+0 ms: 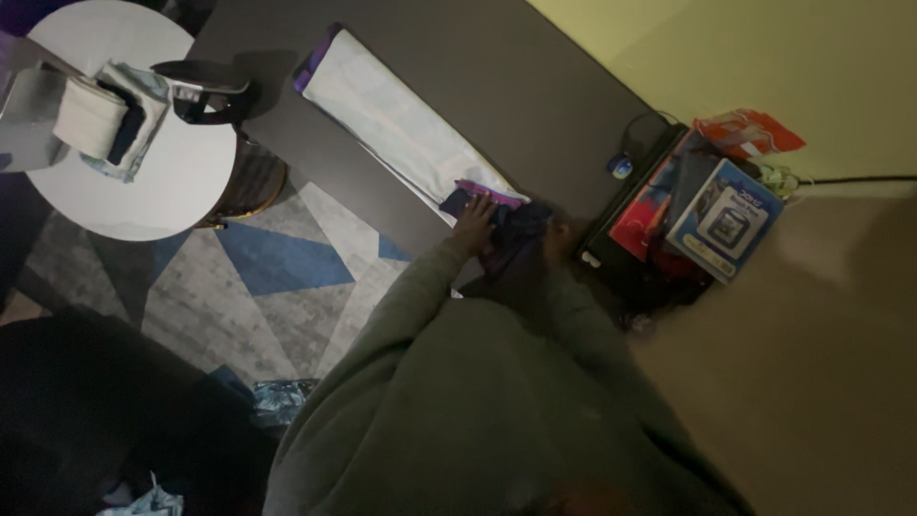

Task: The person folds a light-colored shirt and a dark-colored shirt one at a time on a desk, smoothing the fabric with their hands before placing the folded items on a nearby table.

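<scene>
Fingers (475, 212) of the left hand (474, 225) lie spread and flat on a dark bundle of cloth (516, 239), pressing it at the near edge of the dark table (497, 67); the right hand (557, 232) sits just beside it on the far side of the same bundle, too dim and blurred to tell whether its fingers are curled or open. Both grey-green sleeves (420, 287) run back toward the camera and fill the lower middle of the head view. The bundle touches the end of a long pale sheet (401, 124) with a purple and pink border, which lies slantwise across the table, its other end close to the table's opposite edge. Bare dark tabletop stretches on both sides of the sheet, wider on the wall side. At the table's corner near the right hand stand a blue box (731, 222) and a red package (750, 134) (stacked tightly with other clutter), leaving little room there. Off the table's other edge stands a round white side table (181, 182) carrying a folded pale towel (95, 115). Between the two tables a rug (277, 268) with blue and grey triangles lies open, and tan floor (821, 334) lies open on the right
</scene>
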